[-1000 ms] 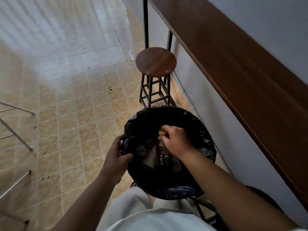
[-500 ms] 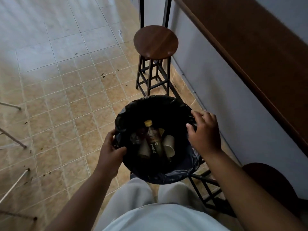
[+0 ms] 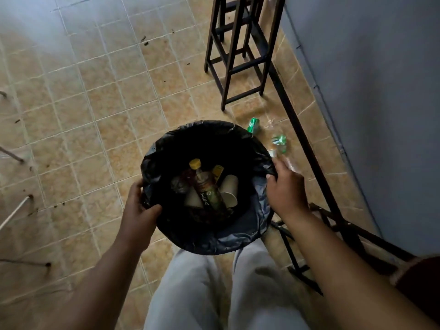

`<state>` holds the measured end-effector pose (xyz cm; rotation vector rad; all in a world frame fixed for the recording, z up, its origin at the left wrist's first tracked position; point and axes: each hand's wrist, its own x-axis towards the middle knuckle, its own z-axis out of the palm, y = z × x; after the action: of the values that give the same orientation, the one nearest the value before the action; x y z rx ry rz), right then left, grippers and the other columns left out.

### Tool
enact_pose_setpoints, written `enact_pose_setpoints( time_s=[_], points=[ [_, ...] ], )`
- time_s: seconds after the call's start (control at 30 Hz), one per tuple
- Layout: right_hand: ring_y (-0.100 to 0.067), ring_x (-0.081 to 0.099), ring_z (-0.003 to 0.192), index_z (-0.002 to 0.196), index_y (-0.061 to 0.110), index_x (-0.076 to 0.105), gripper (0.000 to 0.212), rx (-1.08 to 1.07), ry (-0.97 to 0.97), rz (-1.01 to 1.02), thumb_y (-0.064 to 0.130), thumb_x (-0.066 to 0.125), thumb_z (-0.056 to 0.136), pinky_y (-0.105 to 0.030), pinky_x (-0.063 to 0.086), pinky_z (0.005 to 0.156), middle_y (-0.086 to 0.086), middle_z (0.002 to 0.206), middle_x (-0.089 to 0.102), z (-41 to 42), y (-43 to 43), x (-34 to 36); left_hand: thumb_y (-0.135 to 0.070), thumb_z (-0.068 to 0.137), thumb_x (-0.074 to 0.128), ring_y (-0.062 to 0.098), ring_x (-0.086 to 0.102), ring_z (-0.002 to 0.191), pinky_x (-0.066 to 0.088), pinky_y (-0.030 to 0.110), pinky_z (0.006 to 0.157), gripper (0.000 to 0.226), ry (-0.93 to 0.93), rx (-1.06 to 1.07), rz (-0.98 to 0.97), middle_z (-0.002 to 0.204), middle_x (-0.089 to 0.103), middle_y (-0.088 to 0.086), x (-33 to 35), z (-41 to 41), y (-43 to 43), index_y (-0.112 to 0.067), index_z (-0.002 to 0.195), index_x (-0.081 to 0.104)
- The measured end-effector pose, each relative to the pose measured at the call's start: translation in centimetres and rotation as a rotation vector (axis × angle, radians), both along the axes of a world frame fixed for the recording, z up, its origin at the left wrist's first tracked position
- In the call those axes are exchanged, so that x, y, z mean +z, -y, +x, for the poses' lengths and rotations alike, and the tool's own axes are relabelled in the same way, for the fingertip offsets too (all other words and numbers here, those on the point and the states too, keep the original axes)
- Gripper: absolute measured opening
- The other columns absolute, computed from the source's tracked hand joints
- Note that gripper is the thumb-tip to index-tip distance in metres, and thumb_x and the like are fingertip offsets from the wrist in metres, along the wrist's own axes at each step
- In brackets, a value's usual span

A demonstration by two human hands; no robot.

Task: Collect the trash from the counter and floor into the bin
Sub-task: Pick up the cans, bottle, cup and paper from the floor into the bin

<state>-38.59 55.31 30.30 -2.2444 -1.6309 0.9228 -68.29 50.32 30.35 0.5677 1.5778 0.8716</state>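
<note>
Your left hand (image 3: 139, 210) grips the bin (image 3: 207, 244) at its left rim and your right hand (image 3: 285, 189) clamps the right rim, thumb over the liner, evidently to shift it. Tea bottle (image 3: 207, 186) lies inside. Green can (image 3: 253, 125) and clear bottle (image 3: 279, 142) lie on the floor just beyond, far right.

the only word that can be read is "tea", in pale capital letters running lengthwise down the dark label of the yellow-capped bottle (image 3: 207, 186) that lies in the bin (image 3: 152, 160). just beside the letters, toward the cap, sits a small pale round mark, too small to make out. the rest of that label shows orange and green patches whose print cannot be read. on the floor (image 3: 95, 103) just beyond the bin, the green can (image 3: 253, 125) carries pale marking that is too blurred to read, and the green label on the clear plastic bottle (image 3: 279, 141) near it is blurred as well.
</note>
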Motion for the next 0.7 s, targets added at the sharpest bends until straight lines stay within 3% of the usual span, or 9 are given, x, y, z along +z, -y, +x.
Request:
enact_pose_setpoints(
  time_s=[0.23,0.43,0.57,0.7],
  points=[
    [-0.032,0.055,0.119,0.135,0.011,0.05,0.05,-0.005,-0.071,-0.042,0.003,0.052,0.086,-0.031,0.045,0.097,-0.015,0.13,0.06,-2.1,-2.5,-17.6,0.027,0.081,0.041,0.026,0.063,0.102,0.06,0.034,0.071,0.069,-0.071,-0.01,-0.059,0.108,0.062,0.003,-17.5,-1.7,-2.1,-0.032,0.116,0.047],
    [-0.036,0.062,0.092,0.111,0.011,0.065,0.038,0.041,-0.05,-0.044,0.002,0.051,0.077,-0.029,0.043,0.072,-0.016,0.095,0.071,-3.0,-8.1,-31.0,0.025,0.082,0.043,0.016,0.062,0.094,0.059,0.022,0.063,0.062,-0.102,-0.061,0.013,0.104,0.059,0.0,-31.1,-3.4,-7.5,-0.028,0.115,0.043],
    [-0.034,0.067,0.089,0.105,0.014,0.069,0.036,0.072,-0.078,-0.007,0.01,0.053,0.073,-0.039,0.055,0.079,-0.015,0.091,0.074,-3.3,-13.1,-37.9,0.02,0.081,0.051,0.015,0.064,0.09,0.057,0.024,0.056,0.059,-0.12,-0.108,0.078,0.105,0.059,0.001,-37.8,-4.5,-11.6,-0.022,0.12,0.039],
    [-0.031,0.068,0.077,0.101,0.015,0.071,0.034,0.106,-0.085,0.064,0.014,0.056,0.07,-0.04,0.057,0.072,-0.014,0.079,0.073,-3.8,-16.8,-42.4,0.008,0.069,0.059,0.013,0.067,0.079,0.055,0.027,0.046,0.064,-0.153,-0.147,0.122,0.101,0.061,0.001,-42.3,-5.7,-15.4,-0.019,0.123,0.037]
  ],
)
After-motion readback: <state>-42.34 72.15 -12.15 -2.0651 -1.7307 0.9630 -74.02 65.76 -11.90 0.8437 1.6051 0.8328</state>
